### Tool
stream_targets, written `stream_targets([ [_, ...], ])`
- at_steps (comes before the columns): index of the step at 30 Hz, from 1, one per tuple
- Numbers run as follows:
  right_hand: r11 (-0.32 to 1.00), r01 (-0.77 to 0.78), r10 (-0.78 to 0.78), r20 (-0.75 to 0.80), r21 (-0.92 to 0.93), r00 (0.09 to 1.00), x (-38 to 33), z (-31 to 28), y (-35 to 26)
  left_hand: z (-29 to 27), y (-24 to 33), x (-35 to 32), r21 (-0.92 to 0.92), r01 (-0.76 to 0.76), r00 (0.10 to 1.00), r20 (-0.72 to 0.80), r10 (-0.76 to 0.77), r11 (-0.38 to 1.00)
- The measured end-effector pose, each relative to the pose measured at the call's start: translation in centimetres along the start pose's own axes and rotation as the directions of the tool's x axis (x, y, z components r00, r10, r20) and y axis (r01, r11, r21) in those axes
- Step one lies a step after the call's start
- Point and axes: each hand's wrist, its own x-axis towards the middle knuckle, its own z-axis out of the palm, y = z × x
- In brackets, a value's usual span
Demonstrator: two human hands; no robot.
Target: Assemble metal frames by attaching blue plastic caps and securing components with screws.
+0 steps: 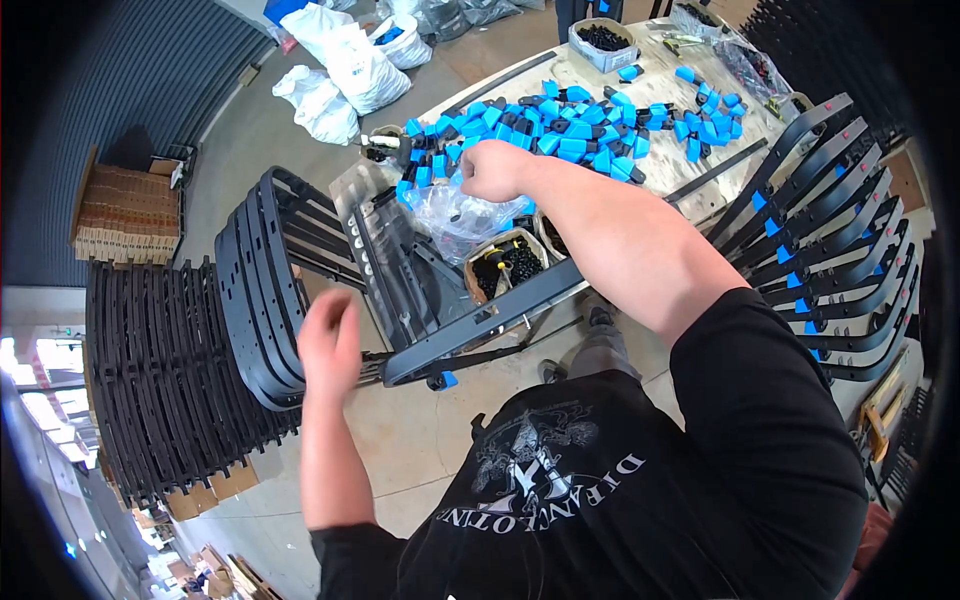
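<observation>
A dark metal frame [480, 325] lies across the near side of the table, a small blue piece [443, 380] at its left end. My left hand [330, 340] is left of this end, beside a stack of curved black frames [245, 285]. It is smeared by motion, so its fingers do not show clearly. Over the table, my right hand [492, 170] is closed with its fingers curled under. Whatever they hold, if anything, is hidden. Below it lies a clear plastic bag [450, 215]; beyond spreads a heap of blue and black plastic parts [570, 130].
An open box of black fasteners [510, 265] sits behind the metal frame. Another box of black parts [603, 42] stands at the table's far edge. More curved frames [850, 240] fan out at right. Black slats [150, 370] are stacked left. White sacks [350, 70] stand on the floor.
</observation>
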Motion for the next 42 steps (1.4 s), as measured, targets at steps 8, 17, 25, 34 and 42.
stream_targets([
  [8, 1.000, 0.004, -0.002, -0.108, 0.015, 0.994, 0.4, -1.2, 1.4, 21.1, -7.7, 16.7, 0.319, -0.239, 0.819, 0.574, 0.014, 0.917],
  [17, 0.998, -0.058, 0.059, 0.047, -0.021, 0.997, 0.1, -2.1, -1.3, 28.4, -10.7, 18.7, 0.600, -0.477, 0.544, 0.775, -0.321, 0.642],
  [25, 0.991, -0.089, 0.092, -0.029, 0.100, 0.995, 0.7, 0.8, -1.7, 28.5, -14.9, 17.1, 0.380, -0.433, 0.615, 0.788, -0.041, 0.817],
  [34, 0.993, -0.118, 0.118, -0.008, 0.004, 0.993, -0.4, -1.8, 1.8, 28.5, -12.4, 21.4, -0.058, 0.311, 0.605, 0.782, -0.150, 0.949],
  [42, 0.989, 0.039, 0.000, -0.263, 0.143, 0.965, 2.3, 1.3, 1.8, 13.7, 2.4, 15.6, 0.105, -0.229, 0.798, 0.589, 0.125, 0.968],
])
